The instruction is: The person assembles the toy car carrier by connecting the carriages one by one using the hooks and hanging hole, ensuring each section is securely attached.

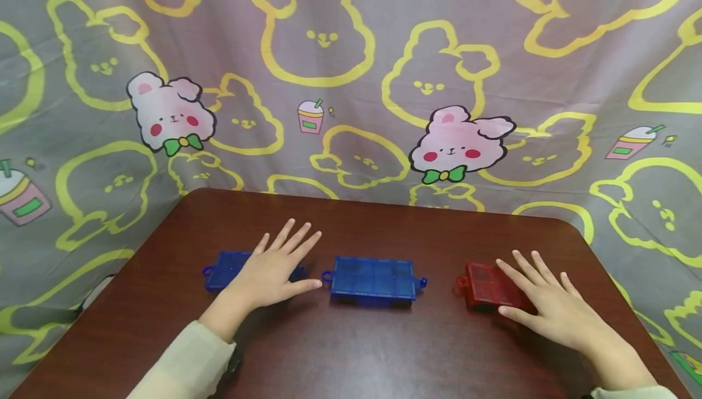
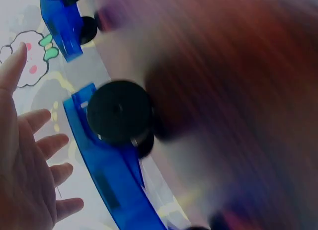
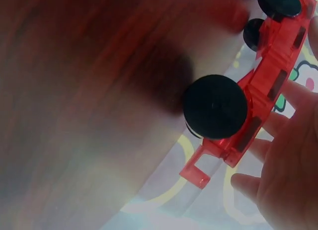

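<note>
Three flat, see-through plastic toy wagons stand in a row on the brown table. My left hand [image 1: 269,280] is spread, fingers straight, over the left blue wagon [image 1: 223,268], covering much of it. In the left wrist view that blue wagon [image 2: 102,173] shows a black wheel [image 2: 119,113]. A second blue wagon [image 1: 373,278], with a ring at one end and a hook at the other, stands in the middle. My right hand [image 1: 556,310], fingers also spread, is over the red wagon [image 1: 488,289], hiding its right end. The right wrist view shows the red wagon's black wheel [image 3: 215,107]. Touch is unclear.
The dark brown table [image 1: 351,350] has rounded far corners. A grey curtain [image 1: 351,106] with yellow outlines and pink rabbit prints hangs behind and around it. Gaps of tabletop separate the wagons.
</note>
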Available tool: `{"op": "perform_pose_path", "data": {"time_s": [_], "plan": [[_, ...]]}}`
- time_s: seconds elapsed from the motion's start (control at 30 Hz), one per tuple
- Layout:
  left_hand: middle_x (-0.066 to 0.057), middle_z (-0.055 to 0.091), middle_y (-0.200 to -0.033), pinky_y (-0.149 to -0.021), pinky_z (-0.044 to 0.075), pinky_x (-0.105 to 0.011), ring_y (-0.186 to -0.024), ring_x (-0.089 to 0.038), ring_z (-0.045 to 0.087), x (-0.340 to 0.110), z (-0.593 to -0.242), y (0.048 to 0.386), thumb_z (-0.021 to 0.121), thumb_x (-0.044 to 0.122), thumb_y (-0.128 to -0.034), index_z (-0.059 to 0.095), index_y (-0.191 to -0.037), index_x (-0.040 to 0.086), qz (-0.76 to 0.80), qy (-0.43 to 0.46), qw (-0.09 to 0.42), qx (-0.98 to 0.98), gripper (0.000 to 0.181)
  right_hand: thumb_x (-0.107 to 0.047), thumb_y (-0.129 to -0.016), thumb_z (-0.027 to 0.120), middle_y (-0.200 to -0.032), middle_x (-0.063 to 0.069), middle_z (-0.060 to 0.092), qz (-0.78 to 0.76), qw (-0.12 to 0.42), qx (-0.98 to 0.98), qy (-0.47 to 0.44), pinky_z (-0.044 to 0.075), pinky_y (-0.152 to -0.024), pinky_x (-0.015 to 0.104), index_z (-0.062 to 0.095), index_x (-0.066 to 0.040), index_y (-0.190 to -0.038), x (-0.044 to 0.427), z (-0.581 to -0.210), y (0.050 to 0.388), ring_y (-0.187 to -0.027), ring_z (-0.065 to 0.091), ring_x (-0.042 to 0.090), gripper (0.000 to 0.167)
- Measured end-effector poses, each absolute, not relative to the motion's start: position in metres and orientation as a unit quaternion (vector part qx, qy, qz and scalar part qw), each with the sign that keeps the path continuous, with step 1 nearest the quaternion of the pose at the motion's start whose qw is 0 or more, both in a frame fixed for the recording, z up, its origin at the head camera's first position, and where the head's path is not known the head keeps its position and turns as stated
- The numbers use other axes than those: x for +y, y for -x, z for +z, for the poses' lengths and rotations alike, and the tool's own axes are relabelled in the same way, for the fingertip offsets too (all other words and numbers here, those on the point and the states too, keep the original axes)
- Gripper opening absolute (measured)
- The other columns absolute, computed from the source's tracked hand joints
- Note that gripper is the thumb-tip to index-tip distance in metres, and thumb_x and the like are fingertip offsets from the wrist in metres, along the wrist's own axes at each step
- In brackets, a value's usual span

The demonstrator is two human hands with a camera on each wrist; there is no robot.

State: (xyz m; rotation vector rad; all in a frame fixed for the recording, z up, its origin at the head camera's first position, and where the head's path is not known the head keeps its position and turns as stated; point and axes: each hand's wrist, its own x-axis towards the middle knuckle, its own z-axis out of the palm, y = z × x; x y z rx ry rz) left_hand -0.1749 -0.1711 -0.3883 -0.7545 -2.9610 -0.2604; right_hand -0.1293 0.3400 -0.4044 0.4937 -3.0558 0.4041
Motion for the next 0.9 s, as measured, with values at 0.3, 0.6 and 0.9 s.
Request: {"op": "perform_pose_path", "data": {"time_s": [0.3,0.6,0.9], "plan": [[0.001,0.026,-0.165,-0.115,0.024,-0.067,-0.155,-0.029,0.012,-0.147,-0.389,0.177,0.055,0.07,-0.0879,0.023,-0.159,0.027,-0.078,0.291,0.005,-0.954,0.089,-0.058,-0.083,0.071,-0.155,0.017,0.038,0.112,0.012,-0.979,-0.167,0.021,-0.099,0.082,0.034,-0.027,-0.154,0.339,-0.407,0.132,-0.149,0.017,0.048,0.086],[-0.006,0.038,-0.159,-0.113,0.029,-0.066,-0.153,-0.033,0.023,-0.128,-0.393,0.181,0.062,0.063,-0.0878,0.034,-0.156,0.019,-0.093,0.329,-0.035,-0.939,0.086,-0.048,-0.077,0.081,-0.13,0.018,0.057,0.086,0.063,-0.969,-0.222,0.047,-0.087,0.067,0.05,-0.015,-0.144,0.339,-0.405,0.14,-0.119,0.053,0.044,0.081],[-0.008,0.048,-0.153,-0.111,0.039,-0.057,-0.146,-0.032,0.037,-0.119,-0.393,0.185,0.066,0.059,-0.0878,0.043,-0.151,0.016,-0.081,0.335,-0.043,-0.938,0.08,-0.051,-0.075,0.082,-0.124,0.013,0.059,0.092,0.054,-0.968,-0.225,0.053,-0.079,0.055,0.052,-0.019,-0.142,0.332,-0.403,0.14,-0.112,0.055,0.036,0.08]]}}
